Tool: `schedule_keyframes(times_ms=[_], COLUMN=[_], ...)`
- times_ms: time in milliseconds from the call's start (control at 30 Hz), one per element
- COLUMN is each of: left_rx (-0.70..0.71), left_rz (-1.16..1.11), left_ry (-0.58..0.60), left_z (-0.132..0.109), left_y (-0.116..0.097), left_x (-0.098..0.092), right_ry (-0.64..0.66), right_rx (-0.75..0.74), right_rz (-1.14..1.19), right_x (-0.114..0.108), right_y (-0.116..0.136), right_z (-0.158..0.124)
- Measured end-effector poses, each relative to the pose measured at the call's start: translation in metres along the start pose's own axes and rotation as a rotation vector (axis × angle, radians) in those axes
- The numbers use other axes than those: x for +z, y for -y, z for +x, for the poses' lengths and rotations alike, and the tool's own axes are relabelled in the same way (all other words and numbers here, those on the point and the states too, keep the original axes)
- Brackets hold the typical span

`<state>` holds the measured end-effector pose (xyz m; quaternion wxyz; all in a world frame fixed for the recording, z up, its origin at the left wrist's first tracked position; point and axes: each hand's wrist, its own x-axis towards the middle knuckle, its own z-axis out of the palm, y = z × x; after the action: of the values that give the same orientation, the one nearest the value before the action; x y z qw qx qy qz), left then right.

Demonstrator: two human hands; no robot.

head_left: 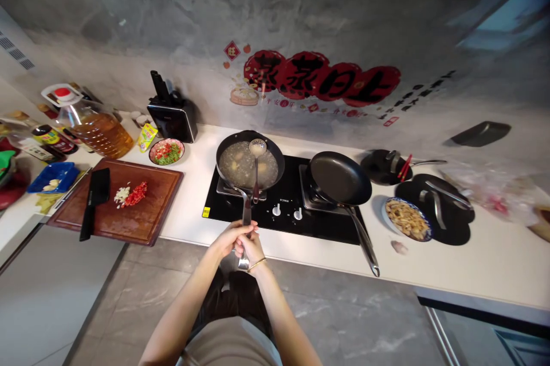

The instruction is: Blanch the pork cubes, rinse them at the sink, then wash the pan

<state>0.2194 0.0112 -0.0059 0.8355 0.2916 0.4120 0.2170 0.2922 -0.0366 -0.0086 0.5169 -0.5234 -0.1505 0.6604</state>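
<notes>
On the left burner, a black frying pan (222, 166) holds a cloudy, bubbling liquid with pale pieces in it. Its metal handle points toward me, and both hands are closed together around it near its end. My left hand (230, 236) lies across the handle from the left. From the right, my right hand (251, 248), with a bracelet at the wrist, wraps it, and its fingers overlap the left ones. A skimmer (257, 151) rests in the pan, its bowl at the far side and its handle leaning over the near rim; neither hand touches it.
A second frying pan (339, 177) sits on the right burner, its handle jutting past the counter edge. Left are a cutting board (148, 205) with a cleaver (95, 197) and chopped pieces, a knife block (174, 119) and an oil jug (101, 128). Right are a bowl (407, 219) and lids (451, 205).
</notes>
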Motion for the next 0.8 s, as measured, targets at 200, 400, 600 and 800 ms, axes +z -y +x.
schedule_keyframes(times_ms=[200, 400, 600, 800], left_rx=[0.09, 0.156, 0.186, 0.226], left_rz=[-0.074, -0.075, -0.147, -0.191], left_ry=[0.073, 0.1, 0.111, 0.136], left_z=[0.009, 0.013, -0.001, -0.021], left_y=[0.002, 0.01, 0.013, 0.019], left_x=[0.0, 0.01, 0.026, 0.039], right_ry=[-0.019, -0.05, -0.038, 0.037], right_rx=[-0.039, -0.033, 0.022, 0.04], right_rz=[-0.024, -0.065, -0.109, -0.169], right_x=[-0.008, -0.021, -0.027, -0.031], right_y=[-0.007, -0.01, 0.0, 0.008], right_z=[0.002, 0.004, -0.014, -0.041])
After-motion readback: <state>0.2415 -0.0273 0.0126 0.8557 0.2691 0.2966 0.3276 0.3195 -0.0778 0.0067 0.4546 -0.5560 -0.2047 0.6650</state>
